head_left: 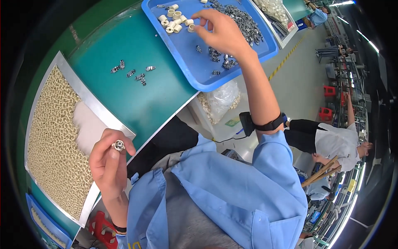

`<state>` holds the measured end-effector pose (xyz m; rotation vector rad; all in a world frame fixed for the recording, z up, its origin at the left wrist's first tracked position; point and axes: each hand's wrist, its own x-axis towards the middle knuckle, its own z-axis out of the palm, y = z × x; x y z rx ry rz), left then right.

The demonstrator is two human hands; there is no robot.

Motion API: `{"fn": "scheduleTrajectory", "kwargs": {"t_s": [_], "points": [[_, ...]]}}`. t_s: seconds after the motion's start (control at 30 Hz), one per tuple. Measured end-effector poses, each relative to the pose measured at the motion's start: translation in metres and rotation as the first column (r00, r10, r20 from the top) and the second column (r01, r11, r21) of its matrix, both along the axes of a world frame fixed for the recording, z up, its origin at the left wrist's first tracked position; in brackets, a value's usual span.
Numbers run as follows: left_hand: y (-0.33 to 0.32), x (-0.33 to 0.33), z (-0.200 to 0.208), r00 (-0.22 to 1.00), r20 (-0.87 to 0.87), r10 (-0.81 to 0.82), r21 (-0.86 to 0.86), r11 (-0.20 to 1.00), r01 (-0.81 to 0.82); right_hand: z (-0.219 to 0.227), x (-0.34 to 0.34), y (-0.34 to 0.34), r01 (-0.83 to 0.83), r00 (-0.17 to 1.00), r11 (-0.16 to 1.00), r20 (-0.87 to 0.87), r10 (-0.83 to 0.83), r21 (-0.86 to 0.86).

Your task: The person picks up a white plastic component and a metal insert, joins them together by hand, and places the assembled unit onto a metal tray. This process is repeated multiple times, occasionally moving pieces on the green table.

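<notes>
My left hand [110,164] is closed on a small round part [118,145], pinched between thumb and fingers. The part has a metallic centre and a pale rim. It is held up near the lower corner of a metal-framed tray [95,108]. Over the blue tray [188,74], my right hand [217,31] has its thumb and index finger apart. Its fingertips are beside several cream cylindrical sleeves [177,21]; the thumb is close to one sleeve [191,28], and I cannot tell if they touch. A heap of small dark metal parts [244,25] lies in the same tray.
Several loose metal parts [131,73] lie on the green tabletop [159,93]. Many small cream pieces [58,145] fill much of the framed tray. Below the table edge is a bin [203,112] with a plastic bag. Other people [338,143] are off to the right.
</notes>
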<state>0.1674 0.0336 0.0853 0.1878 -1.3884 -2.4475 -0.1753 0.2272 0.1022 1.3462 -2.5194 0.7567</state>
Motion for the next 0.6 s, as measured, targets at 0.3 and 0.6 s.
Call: {"fn": "scheduleTrajectory", "kwargs": {"t_s": [0.3,0.6], "points": [[0.000,-0.011,0.002,0.998,0.051,0.035,0.059,0.998,-0.038,-0.026,-0.024,-0.003,0.062,0.996,0.975,0.053,-0.075,0.216],[0.003,-0.019,0.000,0.998,0.056,0.003,0.015,1.000,-0.003,0.021,0.067,-0.003,-0.074,0.587,0.841,0.658,0.471,-0.536]]}}
